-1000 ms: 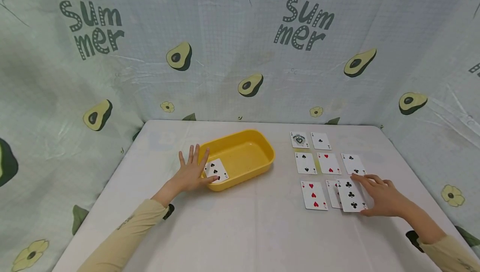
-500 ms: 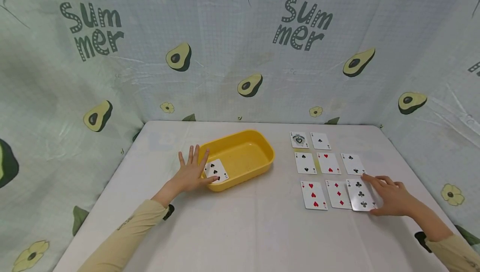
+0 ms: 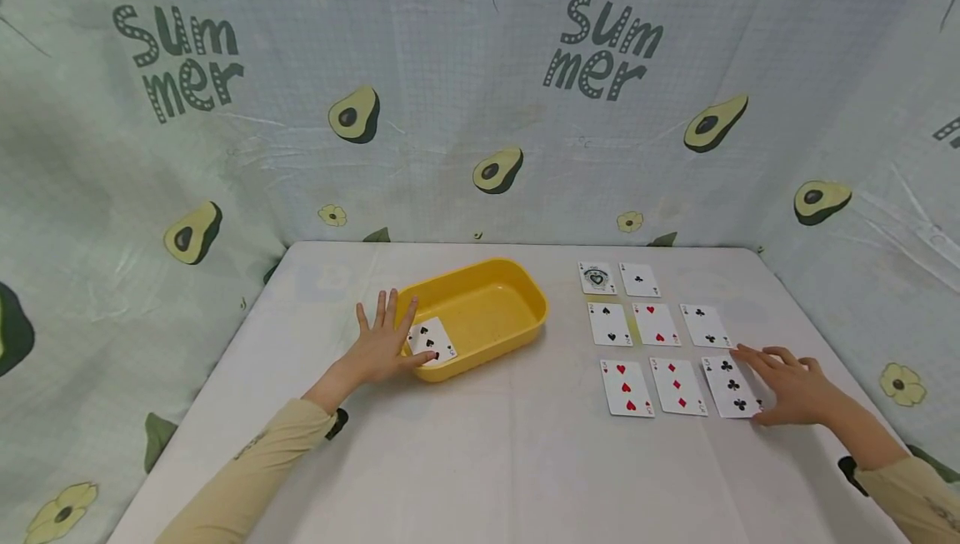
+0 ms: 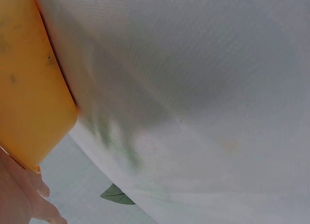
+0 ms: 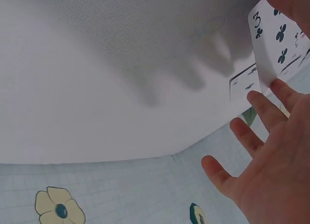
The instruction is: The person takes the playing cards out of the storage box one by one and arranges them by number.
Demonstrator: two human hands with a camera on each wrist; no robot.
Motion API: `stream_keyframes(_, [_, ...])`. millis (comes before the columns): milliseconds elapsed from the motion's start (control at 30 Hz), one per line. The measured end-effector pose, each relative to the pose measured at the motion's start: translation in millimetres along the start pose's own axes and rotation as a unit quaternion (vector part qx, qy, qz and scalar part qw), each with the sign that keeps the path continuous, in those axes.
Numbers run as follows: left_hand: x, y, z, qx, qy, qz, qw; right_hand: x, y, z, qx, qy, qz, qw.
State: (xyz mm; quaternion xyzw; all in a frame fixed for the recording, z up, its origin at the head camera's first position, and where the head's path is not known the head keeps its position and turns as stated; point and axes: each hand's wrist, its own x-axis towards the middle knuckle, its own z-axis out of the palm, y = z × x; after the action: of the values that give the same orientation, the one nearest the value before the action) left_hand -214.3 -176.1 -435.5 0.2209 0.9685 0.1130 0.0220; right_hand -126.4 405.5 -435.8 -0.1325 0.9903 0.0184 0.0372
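Note:
With thumb and index finger, my right hand (image 3: 798,390) pinches the three of clubs (image 3: 732,386) by its far and near edges. In the right wrist view that card (image 5: 271,45) stands tilted, and the other fingers are spread apart from it. Left of it lie the three of diamonds (image 3: 678,386) and the three of hearts (image 3: 627,387). My left hand (image 3: 382,348) rests spread-fingered at the left end of a yellow tray (image 3: 517,336). A spades card (image 3: 435,342) lies in the tray beside that hand, partly covered by it.
Behind the threes is a row with the two of spades (image 3: 609,325), two of hearts (image 3: 656,325) and two of clubs (image 3: 705,326). Farther back lie an ace of spades (image 3: 597,278) and an ace of clubs (image 3: 639,280). A printed cloth (image 3: 420,52) hangs behind the white table (image 3: 480,461).
My right hand has moved the three of clubs to the right, off the three of diamonds, which is now fully uncovered. The left hand has stayed on the tray.

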Motion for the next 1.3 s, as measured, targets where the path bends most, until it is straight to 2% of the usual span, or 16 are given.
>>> stream_keyframes(367, [0.2,-1.5,-0.1,-0.005,-0.003,-0.001,1.0,5.2,0.5,-2.4,-0.019,-0.01,0.003,1.0])
stream_keyframes(1000, [-0.2,-0.1,1.5,-0.001,-0.001,-0.002,1.0,6.4,-3.1,-1.9,0.0,-0.043,0.032,0.999])
stream_keyframes(1300, [-0.2,-0.9,4.0,-0.003,0.002,-0.005,1.0,13.8,-6.3,-5.6,-0.018,-0.008,0.014,1.0])
